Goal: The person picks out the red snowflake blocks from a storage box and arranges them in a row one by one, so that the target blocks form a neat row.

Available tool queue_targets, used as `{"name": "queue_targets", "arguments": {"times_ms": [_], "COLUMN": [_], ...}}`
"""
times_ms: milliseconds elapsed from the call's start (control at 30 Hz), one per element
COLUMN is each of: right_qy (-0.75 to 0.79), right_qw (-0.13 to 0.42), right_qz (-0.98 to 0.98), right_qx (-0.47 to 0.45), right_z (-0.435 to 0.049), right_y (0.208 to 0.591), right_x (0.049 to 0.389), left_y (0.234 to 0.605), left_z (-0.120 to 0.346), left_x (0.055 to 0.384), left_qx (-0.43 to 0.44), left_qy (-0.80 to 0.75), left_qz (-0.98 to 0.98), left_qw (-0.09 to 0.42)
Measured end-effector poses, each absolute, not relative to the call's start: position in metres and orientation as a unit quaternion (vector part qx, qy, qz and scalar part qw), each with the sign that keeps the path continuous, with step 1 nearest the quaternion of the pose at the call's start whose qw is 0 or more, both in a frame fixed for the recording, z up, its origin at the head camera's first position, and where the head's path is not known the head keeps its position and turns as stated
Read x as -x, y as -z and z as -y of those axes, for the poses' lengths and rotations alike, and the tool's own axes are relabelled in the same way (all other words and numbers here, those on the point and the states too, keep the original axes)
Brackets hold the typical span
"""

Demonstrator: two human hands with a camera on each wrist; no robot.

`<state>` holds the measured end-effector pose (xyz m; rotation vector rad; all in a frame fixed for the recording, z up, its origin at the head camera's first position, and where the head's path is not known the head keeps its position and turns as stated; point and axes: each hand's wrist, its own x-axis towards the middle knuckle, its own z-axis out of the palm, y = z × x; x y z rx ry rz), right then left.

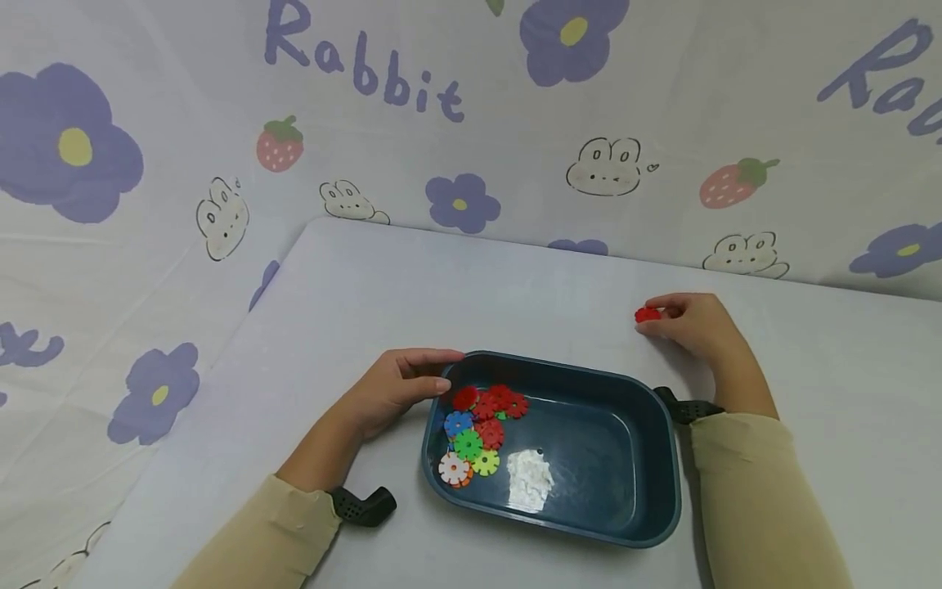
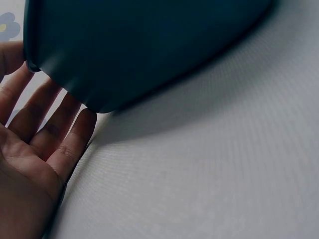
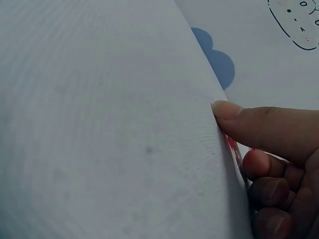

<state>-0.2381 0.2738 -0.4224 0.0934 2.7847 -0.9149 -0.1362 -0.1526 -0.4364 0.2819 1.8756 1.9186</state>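
In the head view a dark blue plastic tub (image 1: 581, 523) stands on the white table. My left hand (image 1: 393, 388) holds its far left corner, thumb over the rim; in the left wrist view its fingers (image 2: 65, 117) lie against the outer wall. Inside the tub's left end lie several notched plastic discs in red, blue, green, yellow and white, such as a green disc (image 1: 468, 444). Beyond the tub's far right corner, my right hand (image 1: 688, 323) pinches red notched plastic discs (image 1: 647, 315) between thumb and fingers, low over the table. In the right wrist view the fingers mostly hide the red.
The white table (image 1: 471, 278) runs back to a printed cloth wall (image 1: 515, 147) with flowers, rabbits and strawberries. Black wrist devices sit at both cuffs, the left device (image 1: 365, 505) near the tub's left side and the right device (image 1: 684, 406) beside its far right corner.
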Motion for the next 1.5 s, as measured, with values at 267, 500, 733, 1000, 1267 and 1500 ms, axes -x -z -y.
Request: {"name": "queue_targets", "arguments": {"times_ms": [267,500,733,1000,1267,1500], "right_qy": [0.305,0.298,0.298,0.334,0.419,0.513], "right_qw": [0.112,0.103,0.098,0.039,-0.089,-0.125], "right_qz": [-0.945,-0.949,-0.949,-0.942,-0.902,-0.82], "right_qx": [-0.029,-0.032,-0.023,-0.005,0.059,0.22], "right_z": [-0.273,-0.271,-0.271,-0.276,-0.246,-0.189], "right_y": [0.422,0.421,0.417,0.387,0.323,0.298], "right_x": [0.236,0.236,0.234,0.222,0.191,0.163], "left_y": [0.438,0.437,0.437,0.434,0.433,0.437], "left_z": [0.153,0.154,0.155,0.154,0.156,0.158], "left_x": [0.134,0.135,0.136,0.137,0.138,0.137], "left_qx": [-0.102,-0.105,-0.105,-0.111,-0.12,-0.122], "left_qy": [-0.694,-0.69,-0.683,-0.683,-0.676,-0.683], "left_qz": [-0.678,-0.682,-0.69,-0.688,-0.697,-0.688], "left_qw": [0.22,0.217,0.217,0.218,0.208,0.211]}}
